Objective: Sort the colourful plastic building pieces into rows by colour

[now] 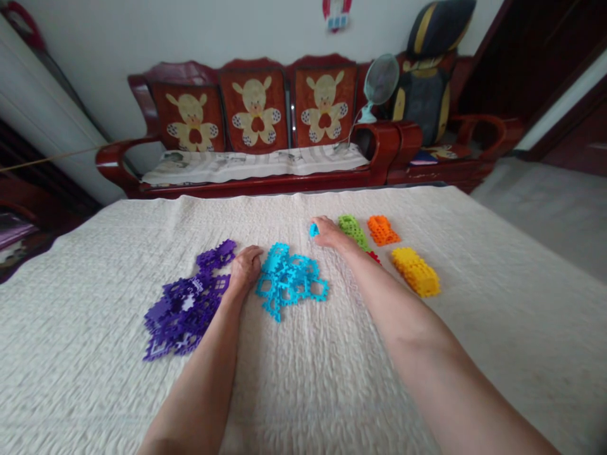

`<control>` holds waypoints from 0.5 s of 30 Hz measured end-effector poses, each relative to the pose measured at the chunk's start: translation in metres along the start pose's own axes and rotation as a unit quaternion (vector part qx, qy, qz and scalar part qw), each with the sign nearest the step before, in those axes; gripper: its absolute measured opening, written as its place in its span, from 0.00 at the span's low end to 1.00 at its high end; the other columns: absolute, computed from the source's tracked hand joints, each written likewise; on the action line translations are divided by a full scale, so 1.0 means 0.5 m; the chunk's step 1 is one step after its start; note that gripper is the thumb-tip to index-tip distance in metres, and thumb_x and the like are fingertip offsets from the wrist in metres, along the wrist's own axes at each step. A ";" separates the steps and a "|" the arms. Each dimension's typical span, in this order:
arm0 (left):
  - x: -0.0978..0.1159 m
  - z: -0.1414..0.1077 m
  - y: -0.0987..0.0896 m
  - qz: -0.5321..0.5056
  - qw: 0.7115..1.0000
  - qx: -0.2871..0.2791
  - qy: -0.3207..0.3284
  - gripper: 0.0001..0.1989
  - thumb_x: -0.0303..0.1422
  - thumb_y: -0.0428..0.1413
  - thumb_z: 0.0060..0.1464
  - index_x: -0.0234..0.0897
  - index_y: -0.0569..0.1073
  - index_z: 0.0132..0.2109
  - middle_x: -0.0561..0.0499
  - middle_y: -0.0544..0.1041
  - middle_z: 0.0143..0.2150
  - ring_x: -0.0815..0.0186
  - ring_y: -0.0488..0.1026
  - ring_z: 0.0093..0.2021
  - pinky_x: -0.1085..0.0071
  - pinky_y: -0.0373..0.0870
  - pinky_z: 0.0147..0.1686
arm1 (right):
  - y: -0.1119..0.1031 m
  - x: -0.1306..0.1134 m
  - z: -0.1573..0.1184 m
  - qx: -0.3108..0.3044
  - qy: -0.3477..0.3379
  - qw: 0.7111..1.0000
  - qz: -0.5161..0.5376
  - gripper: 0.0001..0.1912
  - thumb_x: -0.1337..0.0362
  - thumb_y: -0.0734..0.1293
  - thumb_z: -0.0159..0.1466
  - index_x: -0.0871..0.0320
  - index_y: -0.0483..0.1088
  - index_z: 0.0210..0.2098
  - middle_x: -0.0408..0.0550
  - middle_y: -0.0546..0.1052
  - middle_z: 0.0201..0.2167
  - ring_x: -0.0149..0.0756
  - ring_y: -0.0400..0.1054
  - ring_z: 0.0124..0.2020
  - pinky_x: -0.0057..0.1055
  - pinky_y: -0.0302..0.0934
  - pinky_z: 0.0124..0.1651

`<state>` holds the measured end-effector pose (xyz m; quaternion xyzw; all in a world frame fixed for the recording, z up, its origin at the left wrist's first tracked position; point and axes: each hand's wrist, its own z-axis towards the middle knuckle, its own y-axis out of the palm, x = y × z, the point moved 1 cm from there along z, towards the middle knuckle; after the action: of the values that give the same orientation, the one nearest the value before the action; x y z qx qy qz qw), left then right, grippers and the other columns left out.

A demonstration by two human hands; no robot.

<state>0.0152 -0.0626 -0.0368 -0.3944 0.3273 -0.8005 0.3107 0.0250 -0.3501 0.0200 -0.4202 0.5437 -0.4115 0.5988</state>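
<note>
The right hand point(328, 232) pinches a blue piece point(313, 230) toward the covered table's point(303, 392) far edge; the left hand point(246, 262) rests beside the blue pile point(293, 273), midway between the side edges, fingers close together, any grip impossible to tell; the pieces look light, stiff, slightly slippery, perhaps breakable; their notched rims likely offer the best hold.

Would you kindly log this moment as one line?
left hand: between purple pile and blue pile; right hand: at small blue piece
</note>
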 end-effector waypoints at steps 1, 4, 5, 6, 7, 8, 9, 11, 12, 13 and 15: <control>0.003 0.000 -0.002 0.001 1.000 -0.003 -0.003 0.17 0.26 0.47 0.53 0.36 0.80 0.41 0.45 0.80 0.49 0.62 0.77 0.50 0.66 0.72 0.54 | 0.000 0.000 0.002 -0.012 -0.003 1.000 -0.007 0.31 0.76 0.65 0.53 0.60 0.66 0.57 0.56 0.69 0.56 0.43 0.64 0.58 0.34 0.60 0.60; 0.009 0.000 -0.007 0.003 1.000 -0.011 -0.007 0.17 0.26 0.47 0.53 0.36 0.80 0.41 0.45 0.80 0.49 0.62 0.77 0.50 0.66 0.72 0.54 | 0.001 0.002 0.010 -0.040 -0.011 0.999 -0.029 0.35 0.73 0.67 0.53 0.58 0.63 0.60 0.56 0.66 0.59 0.43 0.62 0.59 0.35 0.60 0.60; 0.010 0.000 -0.008 0.002 1.000 -0.013 -0.006 0.17 0.26 0.47 0.53 0.36 0.80 0.41 0.45 0.80 0.49 0.62 0.77 0.49 0.66 0.72 0.54 | 0.001 0.003 0.013 -0.050 -0.017 0.998 -0.037 0.35 0.72 0.67 0.53 0.57 0.62 0.61 0.56 0.66 0.59 0.44 0.62 0.59 0.35 0.60 0.60; 0.010 0.000 -0.009 0.001 1.000 -0.014 -0.005 0.17 0.26 0.47 0.53 0.36 0.80 0.41 0.45 0.80 0.48 0.62 0.77 0.49 0.66 0.72 0.53 | 0.001 0.003 0.016 -0.059 -0.022 0.997 -0.044 0.35 0.72 0.67 0.54 0.56 0.62 0.61 0.55 0.65 0.60 0.45 0.62 0.59 0.36 0.60 0.60; 0.010 0.000 -0.009 0.000 1.000 -0.014 -0.004 0.17 0.26 0.46 0.54 0.36 0.80 0.41 0.45 0.80 0.48 0.62 0.77 0.49 0.66 0.72 0.54 | 0.000 0.002 0.019 -0.067 -0.026 0.996 -0.052 0.35 0.71 0.67 0.54 0.56 0.62 0.61 0.55 0.65 0.59 0.45 0.62 0.59 0.37 0.61 0.59; 0.009 0.000 -0.009 0.000 1.000 -0.013 -0.004 0.17 0.26 0.46 0.54 0.36 0.80 0.41 0.45 0.80 0.49 0.62 0.77 0.50 0.66 0.72 0.54 | -0.002 0.001 0.020 -0.075 -0.029 0.995 -0.061 0.33 0.71 0.66 0.55 0.55 0.64 0.60 0.55 0.66 0.58 0.46 0.63 0.58 0.38 0.62 0.58; 0.008 0.001 -0.008 0.000 1.000 -0.012 -0.003 0.17 0.26 0.46 0.54 0.35 0.80 0.40 0.45 0.80 0.49 0.61 0.77 0.50 0.66 0.72 0.54 | -0.004 -0.001 0.020 -0.081 -0.030 0.994 -0.069 0.31 0.70 0.66 0.55 0.55 0.65 0.59 0.55 0.67 0.57 0.46 0.65 0.57 0.39 0.62 0.57; 0.004 0.001 -0.007 -0.001 1.000 -0.011 -0.004 0.17 0.27 0.47 0.54 0.36 0.80 0.40 0.45 0.80 0.50 0.61 0.76 0.50 0.65 0.72 0.55 | -0.010 -0.006 0.019 -0.090 -0.029 0.992 -0.084 0.27 0.70 0.66 0.56 0.55 0.68 0.56 0.56 0.68 0.54 0.47 0.67 0.54 0.41 0.64 0.55; 0.002 0.002 -0.006 -0.001 1.000 -0.011 -0.003 0.17 0.27 0.47 0.54 0.36 0.80 0.41 0.45 0.80 0.50 0.61 0.76 0.51 0.65 0.72 0.55 | -0.014 -0.008 0.018 -0.092 -0.027 0.991 -0.088 0.26 0.69 0.67 0.56 0.55 0.69 0.55 0.56 0.69 0.53 0.48 0.67 0.53 0.41 0.64 0.55; 0.001 0.002 -0.006 -0.002 1.000 -0.011 -0.002 0.17 0.27 0.47 0.54 0.36 0.80 0.41 0.45 0.80 0.50 0.61 0.76 0.51 0.64 0.72 0.55 | -0.018 -0.010 0.017 -0.094 -0.024 0.991 -0.090 0.26 0.69 0.67 0.55 0.55 0.70 0.54 0.56 0.69 0.53 0.48 0.67 0.52 0.42 0.64 0.54; 0.000 0.002 -0.005 -0.001 1.000 -0.010 -0.001 0.17 0.27 0.47 0.54 0.37 0.80 0.41 0.46 0.80 0.50 0.62 0.76 0.50 0.65 0.72 0.55 | -0.025 -0.014 0.015 -0.096 -0.017 0.991 -0.088 0.27 0.69 0.68 0.55 0.56 0.69 0.55 0.57 0.68 0.54 0.49 0.67 0.52 0.43 0.64 0.54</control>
<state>0.0153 -0.0611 -0.0345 -0.3989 0.3343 -0.7971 0.3063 0.0314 -0.3470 0.0343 -0.5287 0.5316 -0.4011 0.5263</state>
